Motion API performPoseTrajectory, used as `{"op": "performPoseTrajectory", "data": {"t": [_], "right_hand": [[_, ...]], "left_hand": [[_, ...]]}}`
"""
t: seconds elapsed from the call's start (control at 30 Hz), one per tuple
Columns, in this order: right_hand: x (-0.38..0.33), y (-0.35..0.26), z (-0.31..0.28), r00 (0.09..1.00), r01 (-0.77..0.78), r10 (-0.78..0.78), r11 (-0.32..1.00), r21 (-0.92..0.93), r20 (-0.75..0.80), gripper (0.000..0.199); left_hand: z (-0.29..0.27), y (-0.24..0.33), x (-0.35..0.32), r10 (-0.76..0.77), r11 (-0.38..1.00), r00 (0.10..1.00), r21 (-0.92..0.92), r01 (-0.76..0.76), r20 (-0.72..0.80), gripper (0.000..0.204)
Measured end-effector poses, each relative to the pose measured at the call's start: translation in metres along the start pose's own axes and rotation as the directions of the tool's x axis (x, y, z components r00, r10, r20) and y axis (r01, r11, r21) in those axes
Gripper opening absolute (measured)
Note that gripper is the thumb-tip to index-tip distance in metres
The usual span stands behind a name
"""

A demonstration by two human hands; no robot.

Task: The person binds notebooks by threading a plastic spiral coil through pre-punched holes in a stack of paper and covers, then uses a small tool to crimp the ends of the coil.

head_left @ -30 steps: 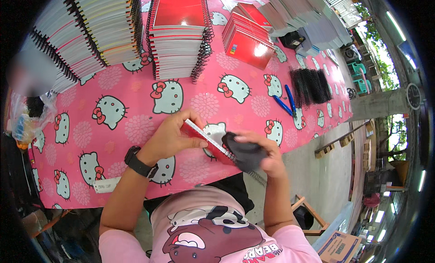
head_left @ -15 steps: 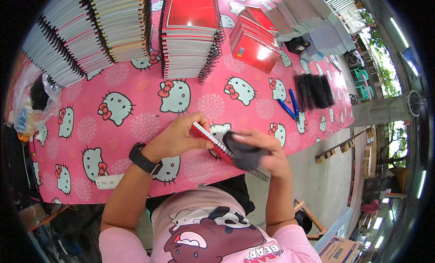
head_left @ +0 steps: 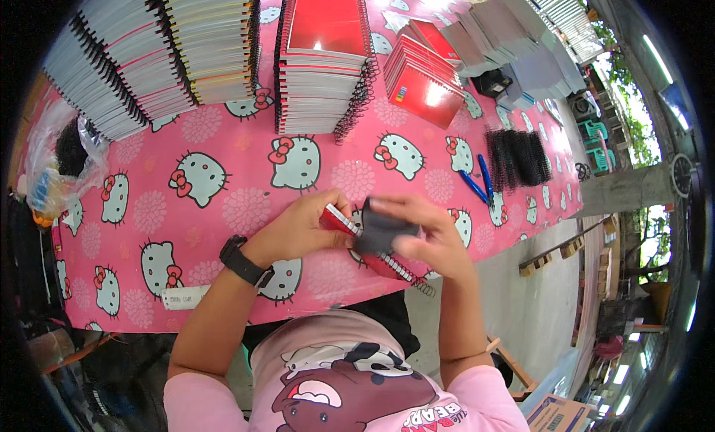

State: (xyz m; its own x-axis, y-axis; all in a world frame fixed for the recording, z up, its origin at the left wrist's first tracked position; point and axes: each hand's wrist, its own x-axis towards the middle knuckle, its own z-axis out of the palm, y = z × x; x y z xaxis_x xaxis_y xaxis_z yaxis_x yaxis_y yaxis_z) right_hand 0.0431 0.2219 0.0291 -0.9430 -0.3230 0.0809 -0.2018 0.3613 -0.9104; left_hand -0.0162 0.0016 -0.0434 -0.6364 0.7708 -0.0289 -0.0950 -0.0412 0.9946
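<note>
Centrally, notebook: a red spiral notebook [head_left: 356,242] sits at middle frame, at the near edge of the surface, tilted up off the cloth.
Long axis: its wire spine runs from upper left down to lower right, the spine's end curling free past the surface edge.
Left hand: the left hand [head_left: 302,227], with a black watch [head_left: 243,261] on the wrist, grips the notebook's upper-left end, fingers curled round it.
Right hand: the right hand [head_left: 428,238] presses a dark cover sheet [head_left: 381,227] against the notebook, fingers closed over it.
Surface: a pink cartoon-cat cloth covers the surface [head_left: 223,201]; a bare stretch lies between the hands and the stacks above.
Open room: widest at left of centre; the near edge runs right beside the hands.
Stacks: tall piles of spiral notebooks [head_left: 149,52] at upper left, a red-topped pile [head_left: 322,59] at upper centre, a lower red pile [head_left: 421,82] to its right.
Right side: two blue pens [head_left: 477,185] just beside a bundle of black wire coils [head_left: 518,158].
Bag: a clear plastic bag [head_left: 63,167] at far left holds something dark; contents otherwise unclear.
</note>
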Motion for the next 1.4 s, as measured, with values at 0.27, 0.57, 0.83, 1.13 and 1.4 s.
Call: {"op": "performPoseTrajectory", "data": {"t": [0.27,0.57,0.83,1.13,1.4], "right_hand": [[0.003,0.001,0.009,1.0,-0.016,0.016,0.995,0.098,-0.007,0.05],[0.0,0.015,-0.003,0.905,-0.145,-0.238,0.607,-0.781,-0.353,0.062],[-0.011,-0.028,0.036,0.964,0.035,-0.093,0.972,-0.231,-0.249,0.029],[-0.021,-0.026,0.035,0.874,0.217,-0.258,0.965,-0.145,-0.412,0.022],[-0.032,-0.02,0.023,0.845,0.353,-0.356,0.932,-0.086,-0.399,0.024]], "left_hand": [[0.001,-0.009,-0.003,0.08,0.996,0.995,-0.023,-0.082,-0.052,0.029],[0.006,0.003,-0.002,0.0,1.0,1.0,-0.003,0.0,-0.031,0.03],[0.03,0.02,-0.005,0.176,0.977,0.971,-0.092,-0.192,-0.162,0.023],[0.05,0.045,-0.011,0.193,0.973,0.916,-0.051,-0.225,-0.351,0.02],[0.063,0.064,-0.01,0.245,0.97,0.922,0.077,-0.232,-0.301,0.02]]}}
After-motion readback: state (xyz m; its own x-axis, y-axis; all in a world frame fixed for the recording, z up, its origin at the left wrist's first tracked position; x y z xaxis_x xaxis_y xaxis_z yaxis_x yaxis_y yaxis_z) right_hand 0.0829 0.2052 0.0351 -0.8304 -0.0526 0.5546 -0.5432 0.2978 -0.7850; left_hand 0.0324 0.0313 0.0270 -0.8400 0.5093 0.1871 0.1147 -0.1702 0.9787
